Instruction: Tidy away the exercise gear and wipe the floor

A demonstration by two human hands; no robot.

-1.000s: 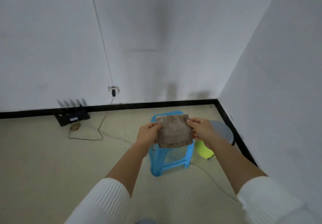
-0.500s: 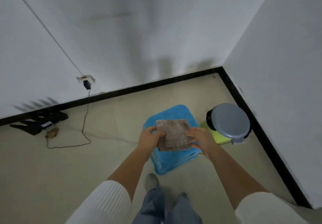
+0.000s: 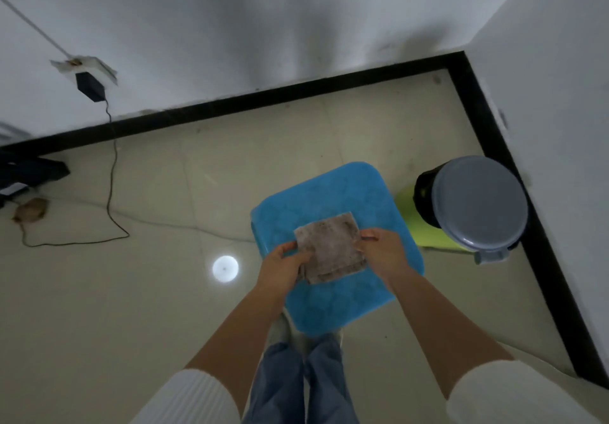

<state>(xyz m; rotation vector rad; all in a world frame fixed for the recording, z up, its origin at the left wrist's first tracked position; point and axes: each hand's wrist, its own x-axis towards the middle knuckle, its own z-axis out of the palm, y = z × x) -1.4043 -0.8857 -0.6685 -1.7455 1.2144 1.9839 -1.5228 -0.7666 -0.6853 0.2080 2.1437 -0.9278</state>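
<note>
A dirty grey-brown folded cloth (image 3: pixel 329 247) is held flat just above the seat of a blue plastic stool (image 3: pixel 333 199). My left hand (image 3: pixel 283 267) grips the cloth's left edge with thumb on top. Its right edge is pinched by my right hand (image 3: pixel 382 252). Whether the cloth touches the seat I cannot tell. The beige tiled floor (image 3: pixel 131 291) spreads out to the left of the stool.
A green pedal bin with a grey lid (image 3: pixel 478 206) stands right of the stool in the corner. A black cable (image 3: pixel 112 173) runs from a wall plug (image 3: pixel 89 85) across the floor. A black object (image 3: pixel 29 173) and a small brown thing (image 3: pixel 31 209) lie at far left.
My view has tilted down and moved closer to the stool. Both hands have lowered the cloth toward the stool seat, keeping hold of its edges.
</note>
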